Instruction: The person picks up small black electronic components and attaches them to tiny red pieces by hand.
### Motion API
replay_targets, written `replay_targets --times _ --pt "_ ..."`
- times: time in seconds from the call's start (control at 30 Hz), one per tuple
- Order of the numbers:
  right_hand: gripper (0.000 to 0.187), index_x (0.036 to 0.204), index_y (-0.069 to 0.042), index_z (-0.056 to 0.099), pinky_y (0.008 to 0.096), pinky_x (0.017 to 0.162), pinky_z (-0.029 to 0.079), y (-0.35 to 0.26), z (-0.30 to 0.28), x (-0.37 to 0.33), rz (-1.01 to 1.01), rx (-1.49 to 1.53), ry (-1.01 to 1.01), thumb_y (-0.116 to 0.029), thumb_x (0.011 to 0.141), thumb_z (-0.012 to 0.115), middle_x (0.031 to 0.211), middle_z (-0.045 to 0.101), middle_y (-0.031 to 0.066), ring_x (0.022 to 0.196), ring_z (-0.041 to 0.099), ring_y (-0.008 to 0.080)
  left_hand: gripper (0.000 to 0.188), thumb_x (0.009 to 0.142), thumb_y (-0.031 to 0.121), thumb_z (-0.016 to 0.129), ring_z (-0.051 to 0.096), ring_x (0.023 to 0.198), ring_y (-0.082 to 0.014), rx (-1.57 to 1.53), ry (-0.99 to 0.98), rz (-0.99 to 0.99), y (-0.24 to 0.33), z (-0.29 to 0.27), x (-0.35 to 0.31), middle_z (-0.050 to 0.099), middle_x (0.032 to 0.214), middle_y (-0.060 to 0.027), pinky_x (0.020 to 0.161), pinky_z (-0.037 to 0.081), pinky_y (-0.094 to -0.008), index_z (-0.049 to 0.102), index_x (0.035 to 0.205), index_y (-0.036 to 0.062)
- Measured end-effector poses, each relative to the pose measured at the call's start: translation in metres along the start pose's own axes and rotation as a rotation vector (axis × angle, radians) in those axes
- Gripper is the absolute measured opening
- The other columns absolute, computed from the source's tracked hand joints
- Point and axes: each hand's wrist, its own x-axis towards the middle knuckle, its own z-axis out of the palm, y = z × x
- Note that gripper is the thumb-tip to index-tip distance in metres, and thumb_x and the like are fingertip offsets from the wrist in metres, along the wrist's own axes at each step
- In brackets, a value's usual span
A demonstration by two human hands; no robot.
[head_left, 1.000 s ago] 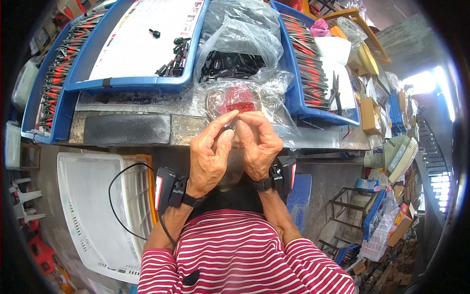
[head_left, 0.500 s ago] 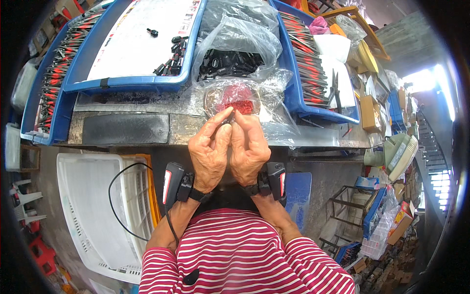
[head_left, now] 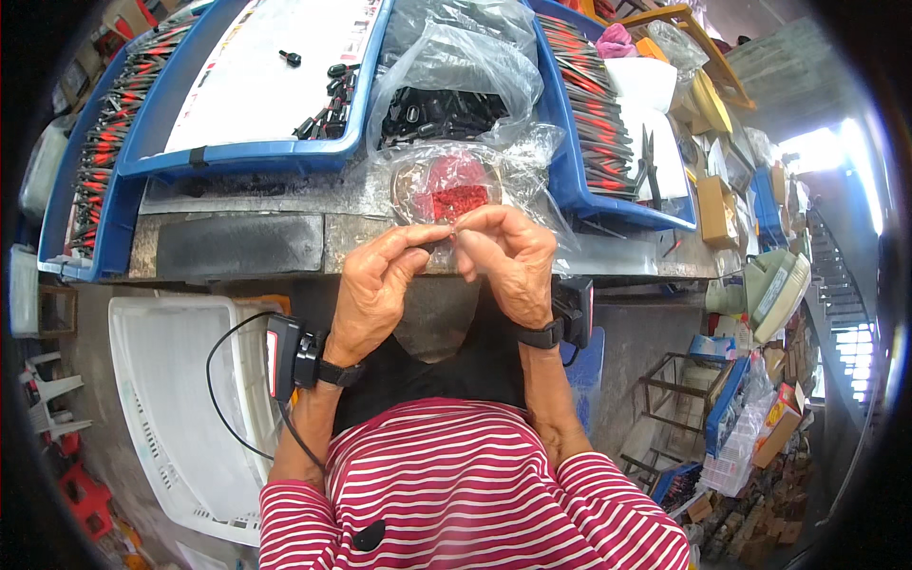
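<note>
My left hand (head_left: 373,285) and my right hand (head_left: 515,271) meet fingertip to fingertip just over the near edge of the bench. Between my left thumb and forefinger is a small black part (head_left: 435,245), mostly hidden by the fingers. The right thumb and forefinger are pinched beside it; what they hold is too small to make out. Just beyond the fingertips lies a heap of tiny red pieces (head_left: 460,198) in a round dish lined with clear plastic. Behind that, a clear plastic bag (head_left: 465,66) lies open, with many black plastic parts (head_left: 442,116) inside.
A blue tray (head_left: 256,157) at the left bears a white sheet and several black parts. Blue trays of red-and-black tweezer-like tools (head_left: 594,114) stand on both sides. Pliers (head_left: 648,169) lie at the right. Below the bench sits a white plastic crate (head_left: 180,399).
My hands have spread apart at the wrists, the left moving left and the right moving right. Their fingertips still meet near the dish. The view has shifted slightly.
</note>
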Motion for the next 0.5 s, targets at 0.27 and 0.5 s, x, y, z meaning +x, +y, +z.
replay_targets --times 0.27,0.5 --pt "0.01 0.089 0.003 0.057 0.0179 0.049 0.046 -0.004 -0.002 -0.002 0.098 -0.026 -0.112 0.0 0.08 0.058 0.07 0.058 0.0044 0.059 0.056 0.0071 0.02 0.082 0.0 0.052 0.058 0.076 -0.0128 0.178 -0.053 0.176 -0.004 -0.012 -0.001 0.06 0.083 -0.0066 0.066 0.045 -0.0235 0.058 0.102 0.0007" --pt "0.01 0.088 0.002 0.056 0.0185 0.045 0.042 -0.006 -0.006 -0.005 0.212 -0.087 -0.188 0.003 0.078 0.058 0.069 0.056 0.0049 0.055 0.053 0.0082 0.011 0.079 -0.001 0.056 0.059 0.073 -0.016 0.201 -0.041 0.101 -0.001 -0.012 -0.01 0.058 0.079 -0.0095 0.064 0.045 -0.0242 0.051 0.088 -0.0017"
